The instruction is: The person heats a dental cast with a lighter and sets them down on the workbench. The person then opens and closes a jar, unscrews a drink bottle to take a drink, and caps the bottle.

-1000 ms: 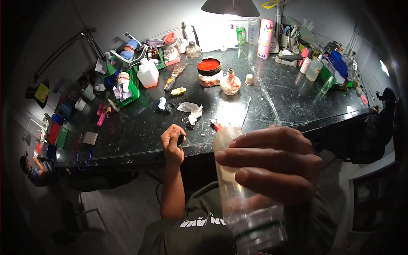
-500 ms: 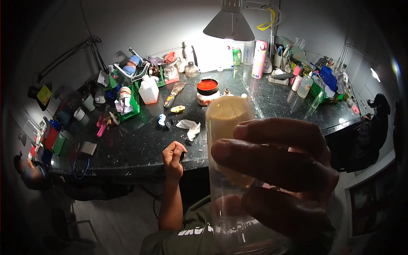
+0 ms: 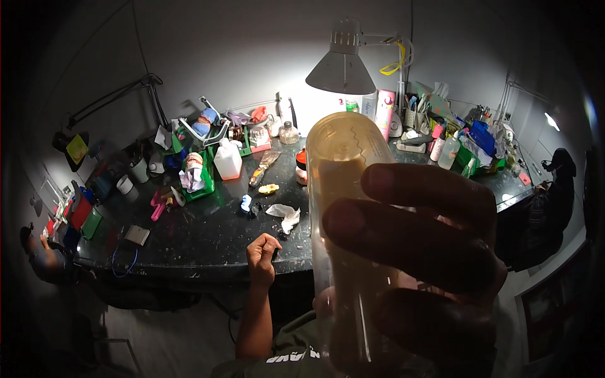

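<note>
Bottle (image 3: 341,179) raised higher, part-hiding red-topped jar (image 3: 301,177); neck out of sight

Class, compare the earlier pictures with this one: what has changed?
The right hand, grip kept, raised the cylindrical clear plastic bottle higher in view; pale tan liquid now extends farther down it. The closed left hand stayed near the speckled black table.

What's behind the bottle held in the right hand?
A red-topped jar shows partly past the left edge of the clear bottle, a pink container past its upper right. The bottle and right hand cover whatever stands between.
</note>
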A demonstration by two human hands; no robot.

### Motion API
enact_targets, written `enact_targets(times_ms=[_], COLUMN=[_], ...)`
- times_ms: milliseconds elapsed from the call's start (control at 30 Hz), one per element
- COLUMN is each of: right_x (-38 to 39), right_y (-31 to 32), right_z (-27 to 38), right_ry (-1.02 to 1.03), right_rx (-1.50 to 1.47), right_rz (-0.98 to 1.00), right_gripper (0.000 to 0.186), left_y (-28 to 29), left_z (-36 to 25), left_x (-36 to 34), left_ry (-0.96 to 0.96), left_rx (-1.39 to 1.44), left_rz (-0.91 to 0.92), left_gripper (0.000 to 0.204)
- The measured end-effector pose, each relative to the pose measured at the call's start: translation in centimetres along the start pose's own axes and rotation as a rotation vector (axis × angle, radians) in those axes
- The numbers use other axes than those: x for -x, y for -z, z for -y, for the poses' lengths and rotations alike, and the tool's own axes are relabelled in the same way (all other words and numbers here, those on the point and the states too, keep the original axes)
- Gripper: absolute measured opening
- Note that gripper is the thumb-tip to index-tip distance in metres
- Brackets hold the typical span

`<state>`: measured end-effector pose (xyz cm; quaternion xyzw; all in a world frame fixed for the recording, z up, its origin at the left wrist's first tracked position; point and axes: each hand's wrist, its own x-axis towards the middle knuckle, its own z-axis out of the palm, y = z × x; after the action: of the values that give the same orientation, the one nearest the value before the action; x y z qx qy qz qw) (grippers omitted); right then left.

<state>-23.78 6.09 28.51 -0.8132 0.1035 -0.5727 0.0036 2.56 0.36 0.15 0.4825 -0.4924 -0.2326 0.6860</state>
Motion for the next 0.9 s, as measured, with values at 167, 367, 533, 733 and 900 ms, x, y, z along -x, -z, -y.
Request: enact_targets(times_ms=[167, 367, 533, 733, 900], right_x=[0.1, 0.7, 0.9, 3.9, 6.9], right_y=[-0.4, -0.4, 2.9, -1.2, -2.2], right_z=[0.6, -0.5, -1.9, -8.0, -10.3], right_ry=[-0.022, 0.001, -0.052, 0.193, 0.074], right_rx=[0.007, 0.000, -0.020, -0.161, -0.311], right_rz=[-0.043, 0.020, 0.255, 0.004, 0.119], right_gripper=[0.053, 0.056, 0.053, 0.025, 0.072], left_y=[0.1, 0.7, -0.6, 0.0, -0.8], left_z=[0.9, 0.4, 0.7, -0.7, -6.4], left_x=[0.2, 0.7, 0.5, 0.7, 1.4], left_ry=[-0.037, 0.028, -0.014, 0.067, 0.047], left_rx=[0.058, 0.007, 0.151, 0.138, 0.204], left_rz=[-0.016, -0.019, 0.002, 0.035, 0.028], left_gripper=[0.039, 0.042, 0.050, 0.040, 0.042])
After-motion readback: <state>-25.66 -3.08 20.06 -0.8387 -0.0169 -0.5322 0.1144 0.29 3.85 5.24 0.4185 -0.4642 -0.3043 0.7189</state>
